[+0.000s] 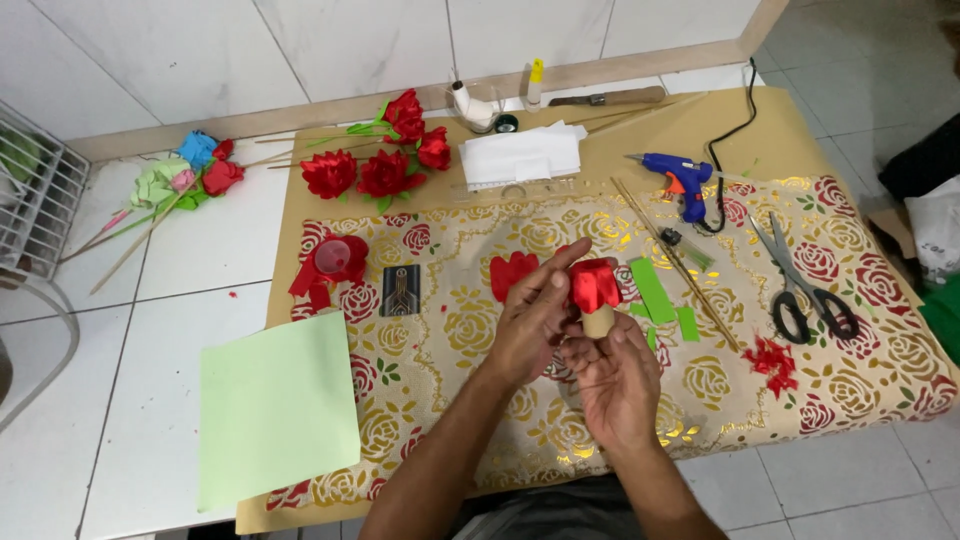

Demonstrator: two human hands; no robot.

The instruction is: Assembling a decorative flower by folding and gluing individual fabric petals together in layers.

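**Two hands shaping a red paper flower over a rose-patterned mat**

A gold mat (720,390) with red roses covers the white tiled floor. Above its middle, the left hand (535,315) pinches the red paper bud (595,285) with thumb and fingertips. The right hand (615,375), just below, grips the pale stem-like roll (598,320) under the bud. Green paper strips (655,290) lie just beside them. Farther right are scissors (805,285) and a blue glue gun (680,180); finished red flowers (380,165) lie beyond, a light green sheet (275,405) to the left.
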